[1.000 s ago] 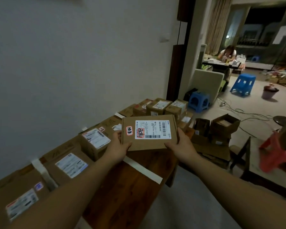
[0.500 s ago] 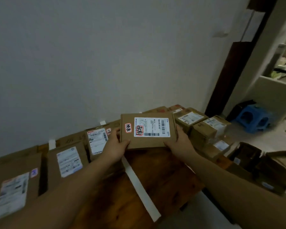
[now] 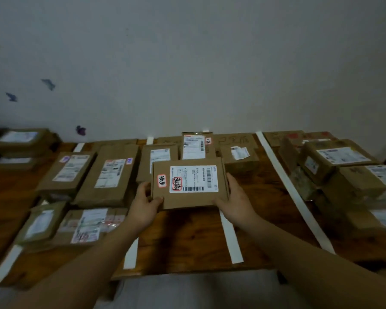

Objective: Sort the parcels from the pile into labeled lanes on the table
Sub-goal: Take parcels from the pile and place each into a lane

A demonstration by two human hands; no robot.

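Observation:
A flat brown cardboard parcel [image 3: 187, 198] with a white shipping label and a red-edged sticker is held just above the wooden table [image 3: 187, 241]. My left hand [image 3: 144, 208] grips its near left corner, thumb on top. My right hand [image 3: 236, 201] holds its right edge. The parcel hovers over the middle lane, between two white tape strips [image 3: 230, 237], in front of two parcels [image 3: 193, 147] that lie at the back of that lane.
White tape strips [image 3: 292, 188] split the table into lanes. Several labelled parcels [image 3: 107, 175] fill the lanes on the left. A stack of boxes [image 3: 339, 168] crowds the right end. A single box [image 3: 241, 156] sits right of the middle lane. A grey wall stands behind.
My head has turned left, away from the room, and now faces the table squarely. Both hands kept hold of the parcel and carried it over the middle lane.

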